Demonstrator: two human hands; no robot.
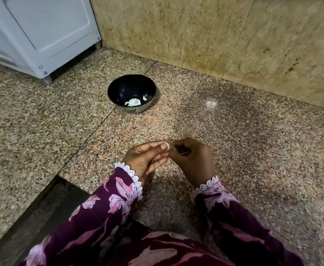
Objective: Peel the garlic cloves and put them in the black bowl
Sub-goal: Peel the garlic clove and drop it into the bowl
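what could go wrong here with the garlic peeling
1. The garlic clove is pinched only at the fingertips of the left hand and right hand; it could slip and drop onto the granite floor.
2. The black bowl sits well ahead of the hands, so a tossed clove might miss it.
3. Loose skin may fall on the floor, not in the bowl.

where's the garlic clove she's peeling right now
In the head view the garlic clove sits low and centre, pinched between the left hand and right hand, above the granite floor and well short of the black bowl.
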